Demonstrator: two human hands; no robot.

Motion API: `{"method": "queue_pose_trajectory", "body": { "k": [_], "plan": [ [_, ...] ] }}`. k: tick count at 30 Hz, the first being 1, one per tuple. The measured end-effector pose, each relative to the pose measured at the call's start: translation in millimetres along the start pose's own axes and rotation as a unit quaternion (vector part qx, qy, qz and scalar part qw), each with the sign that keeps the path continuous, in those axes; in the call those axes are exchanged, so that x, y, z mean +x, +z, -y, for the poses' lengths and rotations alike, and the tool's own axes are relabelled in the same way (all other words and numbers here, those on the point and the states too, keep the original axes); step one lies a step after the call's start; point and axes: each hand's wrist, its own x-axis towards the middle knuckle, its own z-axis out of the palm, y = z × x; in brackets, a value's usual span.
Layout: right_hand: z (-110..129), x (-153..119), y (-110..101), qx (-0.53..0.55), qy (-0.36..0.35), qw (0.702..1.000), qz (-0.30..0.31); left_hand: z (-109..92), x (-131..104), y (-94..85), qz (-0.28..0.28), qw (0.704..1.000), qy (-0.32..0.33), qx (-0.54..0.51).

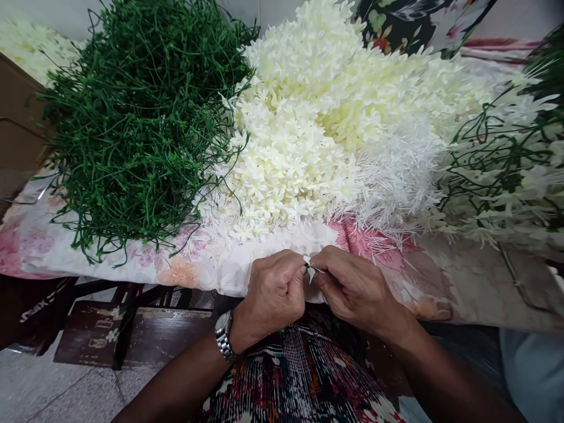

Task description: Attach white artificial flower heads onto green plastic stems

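My left hand, with a watch on its wrist, pinches at a small white artificial flower over the near edge of the cloth. My right hand meets it from the other side, thumb and fingertips closed on the same flower, with a thin white strand by the fingertips. A speck of green shows at my left fingertips; the rest of what they grip is hidden. Beyond my hands lies a large heap of cream-white artificial flowers. A pile of white thread-like stamens sits to its right.
A tall tangle of green plastic stems fills the left of the floral cloth. More flowers and stems in a wire-framed box stand at right. A brown cardboard box is at far left, a dark wooden bench below.
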Motion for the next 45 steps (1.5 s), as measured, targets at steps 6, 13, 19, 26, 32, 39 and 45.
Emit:
{"method": "queue_pose_trajectory", "body": {
  "k": [6,13,19,26,32,39,45],
  "plan": [
    [4.5,3.5,-9.2,-0.023,-0.002,0.999,-0.033,-3.9,2.2,-9.3,0.010,0.986,-0.098,-0.132],
    [25.8,-2.9,-19.7,-0.015,0.024,0.997,-0.077,-7.1,4.1,-15.8,-0.124,0.844,-0.303,-0.425],
    [39.1,-10.8,-3.7,-0.018,0.043,0.997,0.066,-18.4,15.0,-17.1,-0.201,0.764,-0.328,-0.518],
    [42.6,-14.2,4.2,0.026,0.036,0.997,0.068,-13.2,15.9,-9.4,-0.259,0.764,-0.314,-0.501],
    [30.7,-13.0,5.6,0.027,0.049,0.998,-0.019,-14.6,17.5,-12.6,-0.224,0.746,-0.323,-0.538],
    [16.3,3.0,-15.7,0.008,0.039,0.999,-0.037,-16.7,16.8,-22.0,-0.142,0.745,-0.355,-0.546],
    [22.7,14.7,-19.9,-0.049,-0.064,0.996,0.048,-14.9,9.8,-24.2,-0.037,0.809,-0.328,-0.486]
  ]
}}
